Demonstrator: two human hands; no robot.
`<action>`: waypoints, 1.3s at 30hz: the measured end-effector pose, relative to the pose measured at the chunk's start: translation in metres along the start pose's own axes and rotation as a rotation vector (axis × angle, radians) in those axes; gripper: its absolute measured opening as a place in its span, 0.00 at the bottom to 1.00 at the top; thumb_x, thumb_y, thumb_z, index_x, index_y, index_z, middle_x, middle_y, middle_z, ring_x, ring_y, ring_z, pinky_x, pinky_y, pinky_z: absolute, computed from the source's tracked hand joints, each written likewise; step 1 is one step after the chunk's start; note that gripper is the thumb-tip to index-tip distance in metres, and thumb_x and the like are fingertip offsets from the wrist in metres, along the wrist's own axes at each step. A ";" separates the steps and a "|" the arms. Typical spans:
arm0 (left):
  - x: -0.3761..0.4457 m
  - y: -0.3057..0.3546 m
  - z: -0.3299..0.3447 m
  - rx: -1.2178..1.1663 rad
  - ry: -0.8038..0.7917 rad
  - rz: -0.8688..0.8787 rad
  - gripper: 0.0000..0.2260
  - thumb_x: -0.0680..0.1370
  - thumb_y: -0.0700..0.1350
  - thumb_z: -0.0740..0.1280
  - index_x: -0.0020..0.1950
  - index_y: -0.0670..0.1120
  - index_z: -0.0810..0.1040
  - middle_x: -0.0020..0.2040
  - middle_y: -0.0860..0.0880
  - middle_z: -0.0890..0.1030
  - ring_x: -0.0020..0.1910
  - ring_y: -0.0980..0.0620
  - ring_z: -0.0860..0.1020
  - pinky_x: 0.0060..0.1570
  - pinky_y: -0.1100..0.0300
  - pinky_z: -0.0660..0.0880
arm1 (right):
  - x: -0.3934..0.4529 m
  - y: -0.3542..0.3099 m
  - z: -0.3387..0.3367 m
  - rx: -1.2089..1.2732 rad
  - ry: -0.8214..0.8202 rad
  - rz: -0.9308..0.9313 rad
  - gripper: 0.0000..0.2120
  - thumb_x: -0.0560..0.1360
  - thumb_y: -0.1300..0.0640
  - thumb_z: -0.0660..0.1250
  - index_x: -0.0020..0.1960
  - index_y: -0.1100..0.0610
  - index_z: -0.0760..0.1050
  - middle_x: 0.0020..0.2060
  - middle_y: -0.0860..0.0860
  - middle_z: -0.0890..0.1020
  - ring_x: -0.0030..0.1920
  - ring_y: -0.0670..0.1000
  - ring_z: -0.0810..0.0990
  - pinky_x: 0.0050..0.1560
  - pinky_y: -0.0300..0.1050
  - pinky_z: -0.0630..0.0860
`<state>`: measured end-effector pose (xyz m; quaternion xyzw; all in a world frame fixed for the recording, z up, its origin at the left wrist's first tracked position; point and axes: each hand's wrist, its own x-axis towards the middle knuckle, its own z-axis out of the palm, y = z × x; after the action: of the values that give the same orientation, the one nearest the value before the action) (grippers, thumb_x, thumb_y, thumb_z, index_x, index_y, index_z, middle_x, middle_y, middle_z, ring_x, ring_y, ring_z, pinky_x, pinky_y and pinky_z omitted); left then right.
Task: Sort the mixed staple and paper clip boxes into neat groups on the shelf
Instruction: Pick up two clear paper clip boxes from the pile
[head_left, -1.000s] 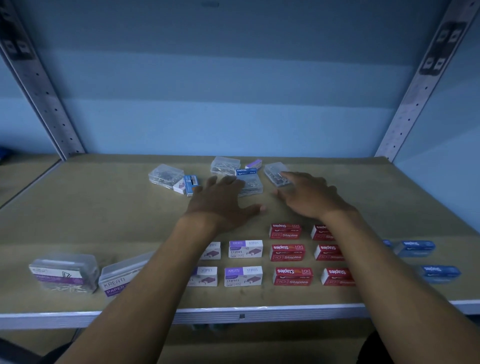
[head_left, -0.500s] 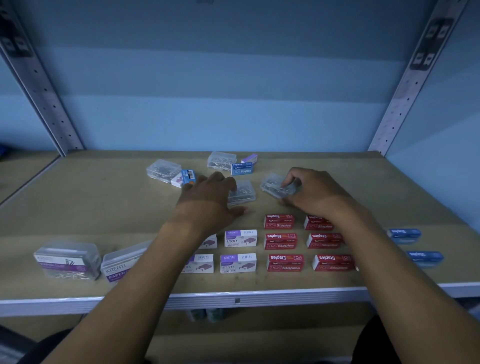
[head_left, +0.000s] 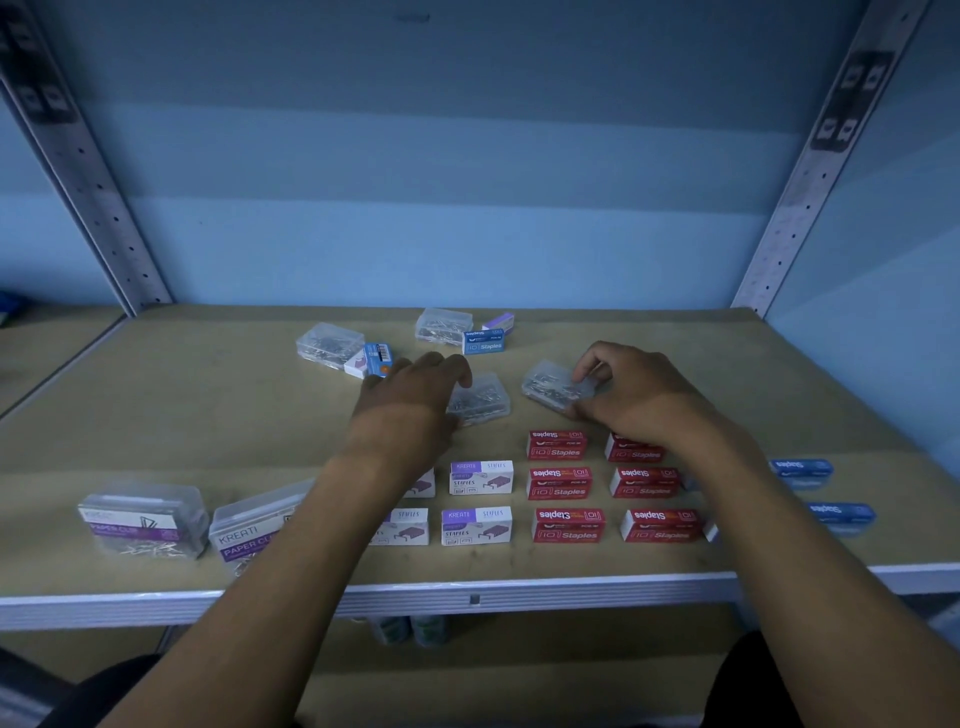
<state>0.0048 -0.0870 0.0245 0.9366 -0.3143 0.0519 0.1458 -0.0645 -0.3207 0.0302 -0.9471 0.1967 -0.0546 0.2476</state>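
— Both hands have drawn back toward the sorted rows since a second ago, each bringing a clear case along. What does the right hand (head_left: 636, 397) have?

— Its fingers and thumb curl round a small clear paper clip case (head_left: 557, 387), tilted, just behind the red staple boxes (head_left: 557, 445).

— And the left hand (head_left: 415, 395)?

— Its curled fingers lie over the edge of another clear clip case (head_left: 480, 399) that sits flat on the shelf (head_left: 208, 415); thumb under the case's near edge.

— What's left at the back?

— Two clear cases (head_left: 330, 344), a blue staple box (head_left: 483, 341) and a purple one (head_left: 500, 322). White and purple staple boxes (head_left: 480, 477) stand in rows left of the red.
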 end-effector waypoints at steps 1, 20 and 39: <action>0.000 -0.001 0.000 -0.001 -0.002 -0.001 0.17 0.76 0.46 0.70 0.62 0.56 0.71 0.61 0.53 0.76 0.61 0.47 0.73 0.60 0.47 0.71 | 0.000 0.001 -0.001 0.010 -0.010 0.000 0.13 0.69 0.49 0.79 0.48 0.44 0.77 0.52 0.45 0.81 0.51 0.47 0.80 0.52 0.47 0.79; 0.002 -0.015 -0.005 -0.256 -0.152 -0.075 0.17 0.80 0.51 0.51 0.64 0.60 0.73 0.57 0.52 0.77 0.62 0.44 0.70 0.62 0.43 0.69 | -0.006 0.011 -0.023 0.136 -0.091 0.011 0.11 0.81 0.46 0.64 0.57 0.45 0.84 0.59 0.45 0.83 0.59 0.48 0.77 0.57 0.45 0.71; 0.018 -0.009 -0.005 -0.325 -0.084 -0.209 0.18 0.79 0.60 0.61 0.65 0.54 0.74 0.63 0.51 0.78 0.62 0.47 0.75 0.62 0.49 0.73 | 0.005 0.016 -0.014 0.164 0.042 0.014 0.12 0.78 0.41 0.66 0.58 0.44 0.81 0.54 0.43 0.81 0.53 0.45 0.76 0.44 0.40 0.70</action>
<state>0.0248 -0.0891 0.0304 0.9295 -0.2255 -0.0540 0.2867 -0.0681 -0.3417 0.0345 -0.9209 0.2032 -0.0887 0.3206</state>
